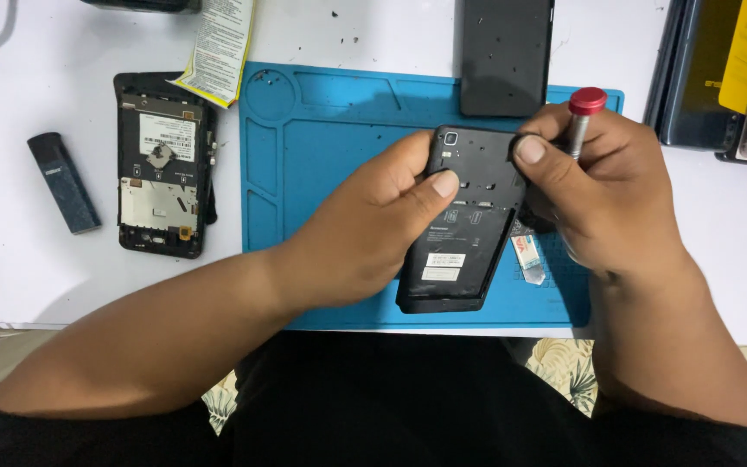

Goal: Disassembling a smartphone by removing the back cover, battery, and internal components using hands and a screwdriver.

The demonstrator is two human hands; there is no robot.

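item: black phone [460, 220], back cover off — matte plastic inner frame, rectangular with rounded corners, small camera lens at its top corner, two pale stickers low on its back. it lies tilted over the blue silicone mat [330, 173], lower end near the mat's front edge.

my left hand [373, 225]: closed around the phone's left edge, thumb pressed flat on its back near the middle, fingers curled underneath.

my right hand [598, 190]: wrapped around a slim metal screwdriver [583, 117] with a round red cap, the shaft upright in my fist; thumb tip rests on the phone's upper right edge. the tool's tip is hidden behind the hand, so i cannot tell where it meets the phone.

blue silicone mat: rubbery, with moulded rectangular compartments and one round well at its far left corner, speckled with dark crumbs.

far of the mat, overlapping its far edge: a plain black back cover [506, 52], smooth and flat.

left of the mat: a gutted phone chassis [164, 164] — bare metal shields, a white label, black rim. a folded yellow-and-white paper leaflet [218, 47] lies across its top corner. further left, a small dark rectangular stick [64, 182] with a textured face.

right of the mat: a stack of dark slabs [719, 78], one with a yellow strip.

on the mat beside the phone's right edge: a small clear packet [529, 259] with red print.

all on a white tabletop [36, 277].
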